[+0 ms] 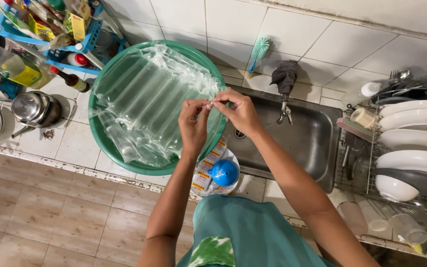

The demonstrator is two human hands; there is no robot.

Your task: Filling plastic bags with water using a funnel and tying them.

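While both hands meet over the green basin (106,143) on the bench, the left hand (193,123) and right hand (240,111) pinch the edge of the still-inflated air-cushion wrap (144,104) in a closed grip, with opening seemingly only begun.

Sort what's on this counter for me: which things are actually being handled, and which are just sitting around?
In hand:
left hand and right hand, pinching the edge of the clear air-cushion sheet
green basin under the sheet

Lying about:
blue-capped bottle
steel sink
brush
dish rack with white plates
blue basket
metal pot
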